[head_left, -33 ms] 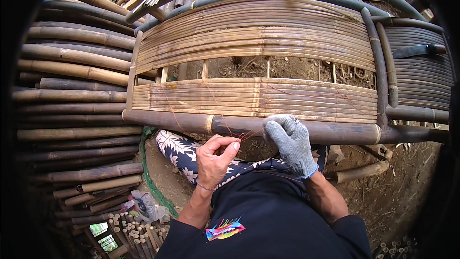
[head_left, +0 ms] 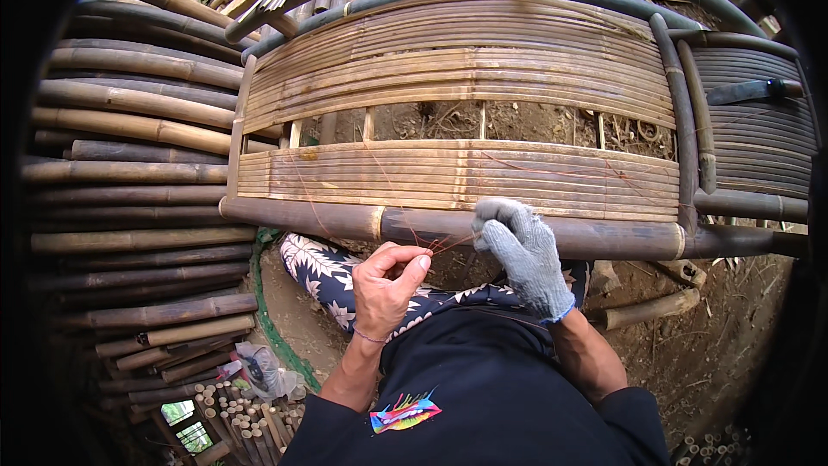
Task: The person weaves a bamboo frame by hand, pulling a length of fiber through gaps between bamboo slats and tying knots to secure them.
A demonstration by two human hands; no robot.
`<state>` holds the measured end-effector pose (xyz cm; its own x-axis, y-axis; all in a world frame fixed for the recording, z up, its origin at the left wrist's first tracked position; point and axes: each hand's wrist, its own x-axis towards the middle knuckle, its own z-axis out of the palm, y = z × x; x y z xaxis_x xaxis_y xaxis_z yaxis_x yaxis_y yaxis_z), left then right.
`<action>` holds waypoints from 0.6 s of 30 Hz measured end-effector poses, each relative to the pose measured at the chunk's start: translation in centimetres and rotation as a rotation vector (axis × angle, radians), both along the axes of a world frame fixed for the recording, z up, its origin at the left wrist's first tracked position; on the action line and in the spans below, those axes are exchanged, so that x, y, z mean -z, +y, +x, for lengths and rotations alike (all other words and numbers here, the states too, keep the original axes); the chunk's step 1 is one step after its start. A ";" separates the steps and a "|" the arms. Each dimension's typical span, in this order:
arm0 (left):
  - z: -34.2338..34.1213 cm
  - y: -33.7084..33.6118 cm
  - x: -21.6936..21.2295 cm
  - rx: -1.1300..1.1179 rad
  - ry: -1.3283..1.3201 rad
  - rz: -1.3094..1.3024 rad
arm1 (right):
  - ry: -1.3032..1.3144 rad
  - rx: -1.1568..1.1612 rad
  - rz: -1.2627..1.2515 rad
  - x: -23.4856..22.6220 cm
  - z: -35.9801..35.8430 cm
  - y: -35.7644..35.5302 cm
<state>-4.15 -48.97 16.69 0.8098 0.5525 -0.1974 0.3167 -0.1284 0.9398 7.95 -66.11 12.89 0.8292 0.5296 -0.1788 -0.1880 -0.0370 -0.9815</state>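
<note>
Above dark trousers (head_left: 321, 283) with a pale leaf print, just in front of the long front pole (head_left: 535, 231) of a bamboo bench (head_left: 535, 198), a thin reddish thread (head_left: 453, 243) runs between two hands held close together. Bare, the left hand (head_left: 385, 285) has its thumb and forefinger pressed together, pinching the thread at their tips. Just beside it, the right hand (head_left: 520, 252) wears a grey knitted glove (head_left: 530, 272) with a blue edge; its fingers curl inward and the thread reaches up to them, but whether they pinch it I cannot tell. More of the thread lies loosely over the lower slats (head_left: 345, 174) and crosses the front pole. Between these and the upper slats (head_left: 552, 78) is a gap, with brown ground (head_left: 535, 125) showing through. Toward the right, a knife (head_left: 750, 91) lies on another slatted piece (head_left: 750, 173); bamboo poles (head_left: 138, 129) are stacked at the left
</note>
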 end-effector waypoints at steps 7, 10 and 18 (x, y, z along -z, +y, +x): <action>-0.1 0.0 -0.4 0.044 -0.002 0.181 | -0.723 -0.348 -0.238 -2.6 2.5 -2.3; -0.2 -0.1 -0.6 0.042 0.023 0.174 | -0.917 -0.452 -0.309 -2.7 3.0 -2.0; -1.0 -0.6 -1.1 0.023 0.018 0.188 | -1.078 -0.599 -0.295 -1.8 2.9 -0.5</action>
<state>-5.12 -49.54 17.80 0.8202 0.5621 -0.1066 0.3279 -0.3092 0.8927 10.80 -66.59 14.67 0.2724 0.9262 0.2607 0.8206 -0.0822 -0.5655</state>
